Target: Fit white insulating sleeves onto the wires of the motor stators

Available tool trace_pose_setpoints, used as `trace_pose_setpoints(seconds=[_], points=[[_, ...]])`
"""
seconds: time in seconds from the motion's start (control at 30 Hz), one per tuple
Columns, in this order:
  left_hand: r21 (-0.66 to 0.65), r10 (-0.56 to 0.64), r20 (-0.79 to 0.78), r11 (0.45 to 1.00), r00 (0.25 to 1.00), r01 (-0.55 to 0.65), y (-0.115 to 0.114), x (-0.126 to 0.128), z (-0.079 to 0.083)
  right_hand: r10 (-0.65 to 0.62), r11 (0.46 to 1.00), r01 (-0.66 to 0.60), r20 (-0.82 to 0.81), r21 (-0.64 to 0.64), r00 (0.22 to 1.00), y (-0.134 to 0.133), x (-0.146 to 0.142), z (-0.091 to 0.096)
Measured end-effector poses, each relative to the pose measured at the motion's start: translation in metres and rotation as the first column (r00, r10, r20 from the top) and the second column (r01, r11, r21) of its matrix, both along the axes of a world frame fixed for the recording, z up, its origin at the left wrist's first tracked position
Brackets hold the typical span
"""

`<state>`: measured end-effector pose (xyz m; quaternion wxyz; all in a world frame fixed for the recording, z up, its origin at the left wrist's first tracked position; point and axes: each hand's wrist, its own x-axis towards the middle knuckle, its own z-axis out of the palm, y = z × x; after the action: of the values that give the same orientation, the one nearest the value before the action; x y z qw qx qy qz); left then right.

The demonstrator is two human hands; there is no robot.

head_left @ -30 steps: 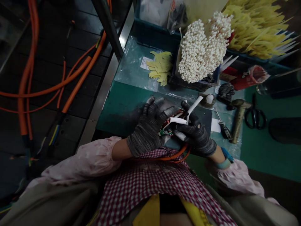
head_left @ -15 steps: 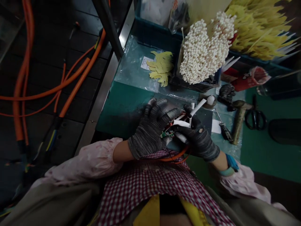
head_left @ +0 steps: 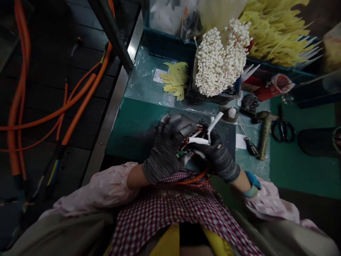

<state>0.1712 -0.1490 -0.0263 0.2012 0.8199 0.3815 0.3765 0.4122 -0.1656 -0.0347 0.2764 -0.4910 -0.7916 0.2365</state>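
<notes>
My left hand (head_left: 166,151), in a dark grey knitted glove with worn pale fingertips, is closed around one side of a small wired assembly. A bit of green circuit board (head_left: 181,153) pokes out by its thumb. My right hand (head_left: 220,154), gloved alike, is closed on the white-sleeved wires (head_left: 198,140) at the other side. One white sleeve (head_left: 215,122) sticks up past its fingers. Between the hands, reddish wire ends show; the rest of the assembly is hidden by the gloves. An orange cable (head_left: 193,179) runs below the hands, across the checked apron.
Behind the hands stands a box of white-tipped sticks (head_left: 218,64), with yellow strips (head_left: 174,80) on plastic beside it. To the right lie a screwdriver (head_left: 250,145), a hammer (head_left: 265,137) and black scissors (head_left: 282,129). Thick orange cables (head_left: 82,103) hang at the left.
The camera view has turned slightly, so the bench and tools sit further left. Both hands keep about the same hold on the wired assembly.
</notes>
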Motion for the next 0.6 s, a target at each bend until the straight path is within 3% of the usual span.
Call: trace_pose_setpoints(seconds=[0.1,0.2,0.33,0.4,0.47,0.5,0.53,0.6], points=[[-0.048,-0.036,0.088,0.998,0.995,0.041,0.011,-0.014,-0.003,0.041,0.992,-0.051,-0.085,-0.113,0.996,0.021,-0.013,0.011],[-0.204,-0.091,0.154,0.971,0.984,0.122,0.037,-0.042,-0.006,0.064,0.981,-0.089,-0.147,-0.17,0.987,0.047,-0.03,0.012],[-0.289,-0.229,0.016,0.931,0.973,0.224,0.073,-0.081,-0.001,0.034,0.989,-0.068,-0.234,-0.135,0.972,0.073,-0.053,-0.006],[-0.232,-0.136,-0.151,0.968,0.979,0.098,0.075,-0.09,0.008,-0.013,0.992,-0.028,-0.325,-0.121,0.945,0.08,-0.061,-0.019],[-0.041,0.112,-0.322,0.99,0.94,-0.133,0.065,-0.088,0.021,-0.004,1.0,-0.005,-0.377,-0.023,0.926,0.081,-0.066,-0.03],[0.075,0.198,-0.377,0.98,0.905,-0.183,0.059,-0.084,0.027,0.0,0.999,0.02,-0.385,0.049,0.923,0.08,-0.068,-0.034],[0.144,0.191,-0.428,0.979,0.883,-0.141,0.052,-0.08,0.032,0.0,0.992,0.05,-0.389,0.118,0.921,0.078,-0.069,-0.036],[0.168,0.028,-0.513,0.983,0.858,0.069,0.044,-0.071,0.041,-0.022,0.969,0.115,-0.391,0.216,0.92,0.073,-0.072,-0.037]])
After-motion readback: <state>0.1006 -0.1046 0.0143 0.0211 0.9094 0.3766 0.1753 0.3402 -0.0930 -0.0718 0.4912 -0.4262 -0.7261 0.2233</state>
